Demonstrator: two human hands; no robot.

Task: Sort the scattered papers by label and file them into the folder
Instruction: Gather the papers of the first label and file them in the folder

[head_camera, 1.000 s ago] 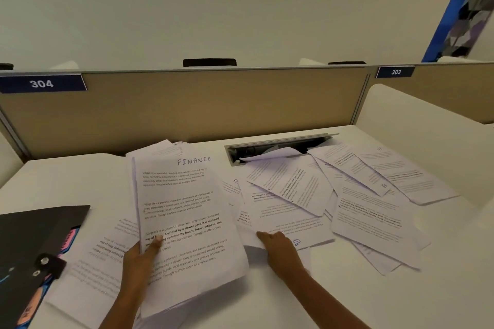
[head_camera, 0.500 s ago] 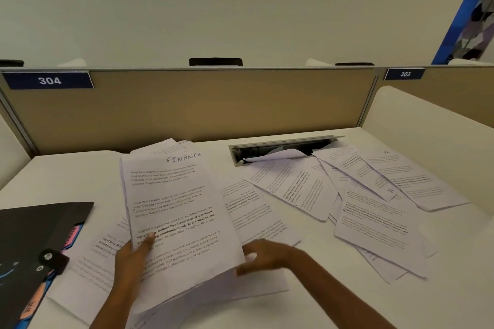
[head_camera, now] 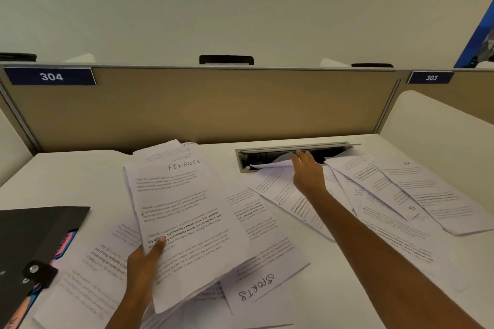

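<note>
My left hand point(head_camera: 144, 264) grips a stack of printed sheets point(head_camera: 184, 211), thumb on top; the top sheet is hand-labelled FINANCE. My right hand point(head_camera: 307, 171) is stretched far forward, fingers on a sheet point(head_camera: 270, 165) whose edge curls into the desk's cable slot point(head_camera: 256, 157). A sheet labelled SPORTS point(head_camera: 256, 288) lies upside down near the front edge. More printed papers point(head_camera: 387, 195) are scattered over the right half of the white desk. The black folder point(head_camera: 32, 238) with coloured tabs lies open at the left.
A tan partition point(head_camera: 200, 104) with a blue plate 304 closes the back of the desk. A white side panel point(head_camera: 438, 120) stands at the right. Loose sheets point(head_camera: 88, 275) also lie under and left of the held stack.
My right hand left the sheets near the front and reached forward to the paper at the cable slot. The SPORTS sheet now shows. The left hand keeps hold of the FINANCE stack.
</note>
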